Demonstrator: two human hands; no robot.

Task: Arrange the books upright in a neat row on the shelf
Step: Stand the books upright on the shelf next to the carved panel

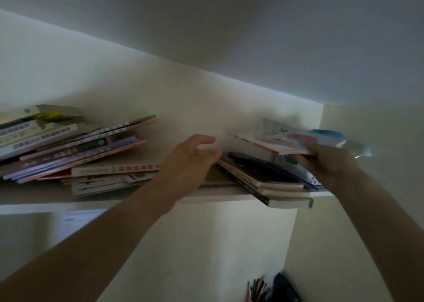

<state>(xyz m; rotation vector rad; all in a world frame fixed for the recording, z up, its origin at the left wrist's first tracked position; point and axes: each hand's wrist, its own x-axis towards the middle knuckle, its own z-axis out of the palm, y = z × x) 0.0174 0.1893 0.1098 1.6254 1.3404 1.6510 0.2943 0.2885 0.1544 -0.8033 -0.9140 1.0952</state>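
The books are not yet upright. A slumped pile (68, 145) leans at the left of the shelf (142, 199), two flat books (114, 177) lie in front of it, and a second flat stack (263, 180) sits at the right, its lowest volume overhanging the shelf edge.

A white paperback with a red-edged cover (282, 142) is pinched at its near edge by the right hand (325, 164) and held raised above the right stack, roughly level. A bluish object behind it is too blurred to be identified. The left hand (192, 159) is held over the bare middle of the shelf, fingers loosely curled and thumb apart; nothing is gripped, and contact with the stack beside it cannot be confirmed.

Recommended procedure for the step in hand:

1. The paperback is to be rotated until the spine faces outward and the lower edge is set squarely on the shelf.
2. The left hand is best laid flat against the cover as a bookend, since a thin paperback is likely to topple unsupported.
3. The overhanging book should be pushed back early, as it is judged liable to slip off.
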